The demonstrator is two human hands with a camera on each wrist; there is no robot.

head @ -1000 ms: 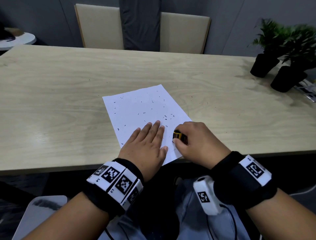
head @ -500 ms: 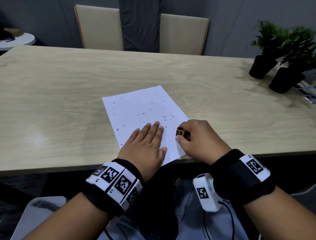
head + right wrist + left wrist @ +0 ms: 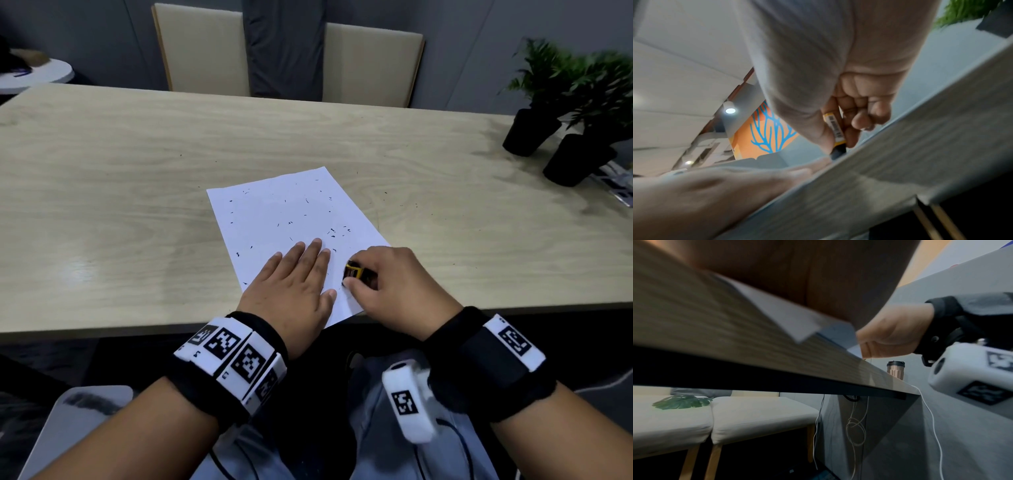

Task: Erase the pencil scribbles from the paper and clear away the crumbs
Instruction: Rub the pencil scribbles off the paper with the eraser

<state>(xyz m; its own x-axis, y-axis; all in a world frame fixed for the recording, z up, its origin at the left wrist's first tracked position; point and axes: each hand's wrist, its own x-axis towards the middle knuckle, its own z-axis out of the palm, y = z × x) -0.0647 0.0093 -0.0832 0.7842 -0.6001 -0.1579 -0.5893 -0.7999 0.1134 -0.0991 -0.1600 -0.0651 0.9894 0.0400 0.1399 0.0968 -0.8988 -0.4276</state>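
While my left hand point(image 3: 291, 284) lies flat with straight fingers on the paper point(image 3: 281, 219), my right hand point(image 3: 394, 287) clamps its fingers round the eraser point(image 3: 354, 269) at the sheet's near right corner, which overhangs the desk point(image 3: 102, 212) edge. Crumbs point(image 3: 337, 233) dot the paper; bare desk lies left and far.

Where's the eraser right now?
In the head view the eraser is pinched in the right hand, pressed on the paper's near right corner, beside the left hand.

The left hand point(image 3: 294, 284) lies flat, palm down, fingers straight and together, pointing far. Just to its right, the right hand point(image 3: 394, 287) is curled, thumb and fingertips pinching. Both wrists wear black bands.
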